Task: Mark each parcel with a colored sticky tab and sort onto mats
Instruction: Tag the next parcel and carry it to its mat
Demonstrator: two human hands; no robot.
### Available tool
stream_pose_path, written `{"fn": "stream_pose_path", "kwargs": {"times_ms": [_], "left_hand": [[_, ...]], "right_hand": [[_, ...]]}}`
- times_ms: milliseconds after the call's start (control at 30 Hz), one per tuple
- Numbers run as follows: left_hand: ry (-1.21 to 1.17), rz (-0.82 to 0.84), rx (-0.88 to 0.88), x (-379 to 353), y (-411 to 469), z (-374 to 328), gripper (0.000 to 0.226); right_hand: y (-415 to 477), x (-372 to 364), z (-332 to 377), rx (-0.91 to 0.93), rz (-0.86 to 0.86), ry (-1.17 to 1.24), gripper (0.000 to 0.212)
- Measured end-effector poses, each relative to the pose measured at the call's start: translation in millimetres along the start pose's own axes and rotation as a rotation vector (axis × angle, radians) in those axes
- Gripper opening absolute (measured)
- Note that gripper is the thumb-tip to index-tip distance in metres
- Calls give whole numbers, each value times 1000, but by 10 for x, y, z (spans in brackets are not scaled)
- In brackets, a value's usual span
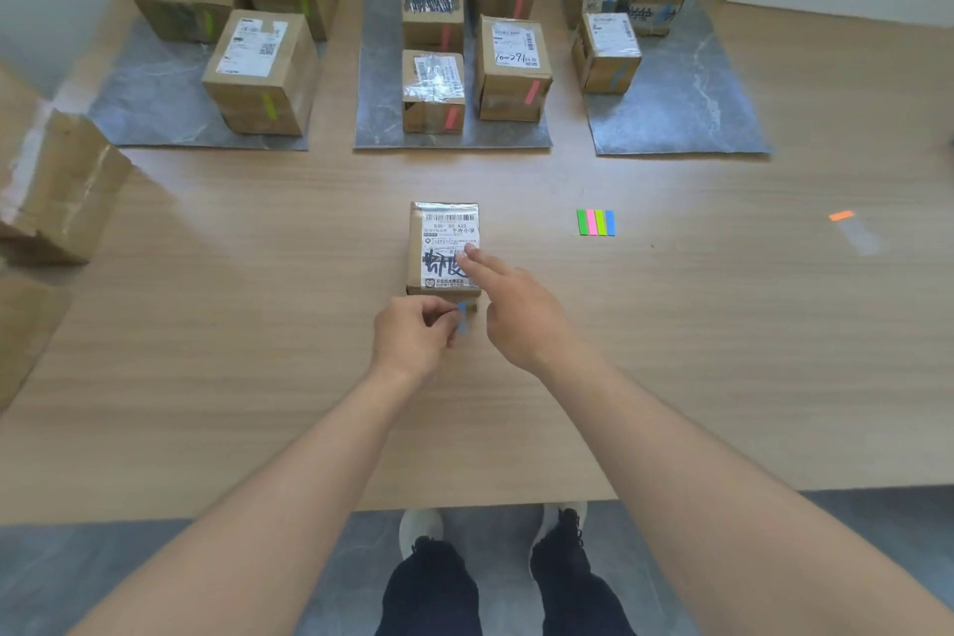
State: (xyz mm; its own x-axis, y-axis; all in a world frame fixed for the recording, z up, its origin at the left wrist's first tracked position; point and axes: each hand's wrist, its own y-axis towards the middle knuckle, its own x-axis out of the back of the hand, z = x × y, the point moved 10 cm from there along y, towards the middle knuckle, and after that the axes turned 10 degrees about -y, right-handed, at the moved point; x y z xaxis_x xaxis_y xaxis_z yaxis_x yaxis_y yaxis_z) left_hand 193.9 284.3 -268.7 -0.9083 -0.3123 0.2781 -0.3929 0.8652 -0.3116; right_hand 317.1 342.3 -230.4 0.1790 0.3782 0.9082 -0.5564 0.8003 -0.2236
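Carefully: my left hand (411, 336) pinches the blue tab (462, 319) against the near face of the parcel (443, 243). My right hand (521, 320), forefinger straight, steadies its top. I'd press the tab flat.

The left forearm (289, 470) and right forearm (722, 480) are bare along their whole visible length, down to the lower edge of the view. The left hand (413, 333) and right hand (521, 320) are bare as well. The legs wear dark, near-black trousers (431, 589). The shoes (419, 524) are pale, whitish and round-toed, with dark laces over the instep.
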Motion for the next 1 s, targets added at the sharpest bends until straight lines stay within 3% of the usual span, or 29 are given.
{"fn": "stream_pose_path", "kwargs": {"times_ms": [300,467,567,667,767,867,1000], "left_hand": [[-21,-100,-4,-104,160,151,22],[-20,-105,26,-112,208,217,20],[-36,-111,40,-111,232,241,19],[-16,-131,99,-56,241,327,21],[56,-194,164,167,223,438,9],[28,-285,224,460,225,569,13],[-284,-261,235,563,374,620,28]], "right_hand": [[119,-121,-126,-36,-126,19,52],[241,-106,-81,-111,-174,-205,32],[255,-48,48,-64,-297,-301,21],[288,-57,70,-42,-364,-437,42],[270,-26,148,-19,-433,-512,52],[203,-107,160,16,-560,-523,48],[163,-230,58,-6,-683,-434,41]]}}
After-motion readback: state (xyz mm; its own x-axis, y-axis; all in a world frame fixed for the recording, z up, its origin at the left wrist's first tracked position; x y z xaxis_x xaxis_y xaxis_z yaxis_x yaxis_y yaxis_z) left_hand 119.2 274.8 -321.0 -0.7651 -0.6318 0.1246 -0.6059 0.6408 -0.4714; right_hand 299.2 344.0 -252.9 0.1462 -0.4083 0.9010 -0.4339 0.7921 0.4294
